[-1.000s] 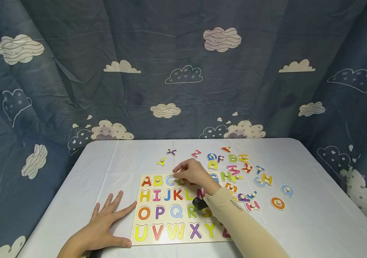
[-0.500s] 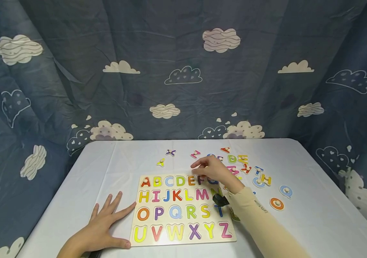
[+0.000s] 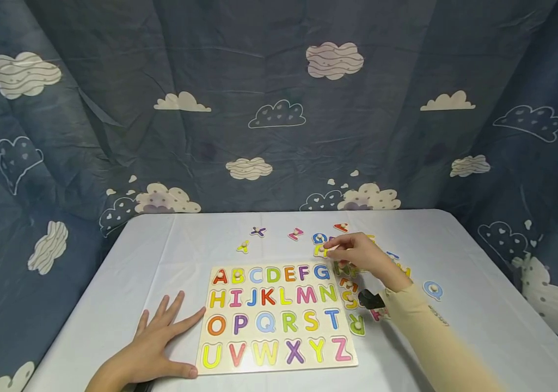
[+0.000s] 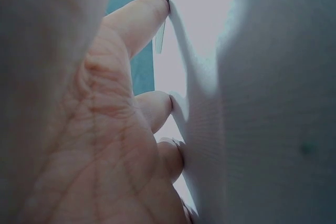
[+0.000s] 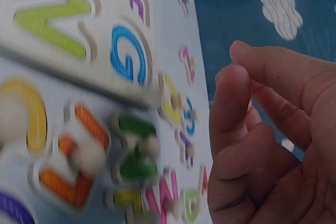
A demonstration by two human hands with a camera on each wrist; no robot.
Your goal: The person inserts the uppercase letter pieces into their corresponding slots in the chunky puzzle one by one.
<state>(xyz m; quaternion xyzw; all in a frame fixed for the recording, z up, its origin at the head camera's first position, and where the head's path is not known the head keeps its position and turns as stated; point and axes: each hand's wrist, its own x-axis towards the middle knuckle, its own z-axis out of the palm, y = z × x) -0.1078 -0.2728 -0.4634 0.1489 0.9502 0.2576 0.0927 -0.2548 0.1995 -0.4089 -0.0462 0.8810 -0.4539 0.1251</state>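
A wooden alphabet puzzle board [image 3: 276, 338] lies flat on the white table. Knobs show on its red A [image 3: 220, 277] and yellow B [image 3: 238, 275]. My left hand [image 3: 153, 340] is spread at the board's left side, fingertips on the table, with thumb and index finger right at the board's edge. Beyond the top right corner, my right hand [image 3: 364, 256] hovers over the loose letters with nothing held, thumb and index finger close together. Its fingertips overlap a yellow knobbed letter [image 3: 320, 250]. In the right wrist view, an orange letter [image 5: 92, 121] and a green letter [image 5: 135, 148] lie below the hand.
Several knobbed letters lie right of and behind the board, including a green R [image 3: 356, 325] against its right edge and a blue Q [image 3: 433, 290] farther right. A purple X [image 3: 257, 232], yellow Y [image 3: 243, 246] and pink Z [image 3: 295, 234] lie behind. A cloud-print curtain [image 3: 279, 179] hangs beyond.
My right hand has moved right, from over the C on the board's top row to the loose letters past its corner. The left hand has stayed in place.
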